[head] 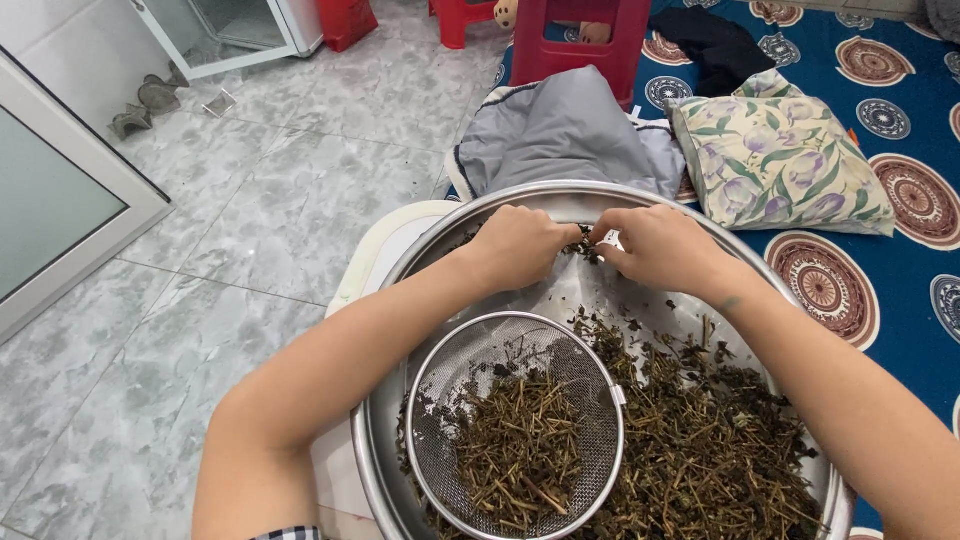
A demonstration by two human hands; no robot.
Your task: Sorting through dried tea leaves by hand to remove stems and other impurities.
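A wide steel basin holds a heap of dried brown stems and leaves. A round wire-mesh sieve rests inside it at the near left, with several dry stems in it. My left hand and my right hand meet at the far side of the basin. Both have their fingers pinched on a small dark clump of dried herb between them.
A grey cloth bundle lies behind the basin, a floral pillow to its right on a blue patterned mat. A red plastic stool stands further back. Grey marble tiles and a glass door are on the left.
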